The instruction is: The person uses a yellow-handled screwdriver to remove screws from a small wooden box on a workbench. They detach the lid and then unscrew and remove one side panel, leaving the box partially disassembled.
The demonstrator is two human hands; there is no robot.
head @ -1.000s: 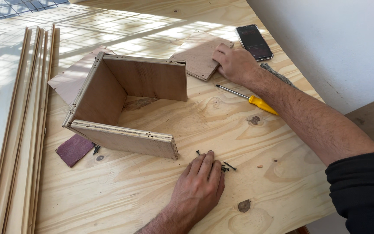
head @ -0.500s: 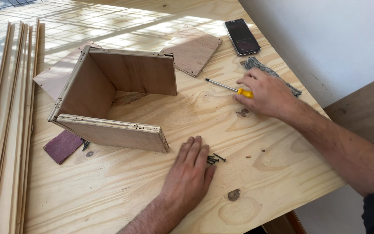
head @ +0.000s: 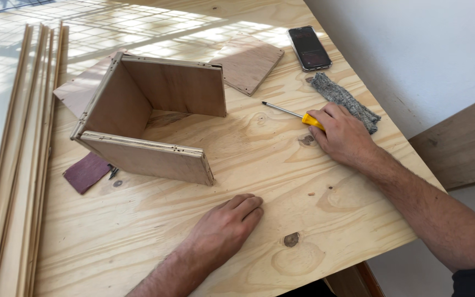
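Note:
My right hand (head: 343, 135) lies over the yellow handle of a screwdriver (head: 290, 113) on the plywood table (head: 138, 242), fingers closed round the handle; the metal shaft points up-left. My left hand (head: 225, 226) rests palm down near the front edge, fingers flat and close together, holding nothing I can see. The small dark screws seen earlier by its fingertips are hidden. Just behind the left hand stands a three-sided plywood box frame (head: 149, 118), open towards the right.
A loose plywood panel (head: 248, 61), a dark phone (head: 309, 48) and a grey cloth (head: 353, 103) lie at the back right. A maroon sandpaper piece (head: 86, 171) lies left of the frame. Long wooden strips (head: 12, 165) run along the left edge.
My right hand came back from the loose panel near the phone and closed on the screwdriver handle. My left hand slid slightly and now covers the screws.

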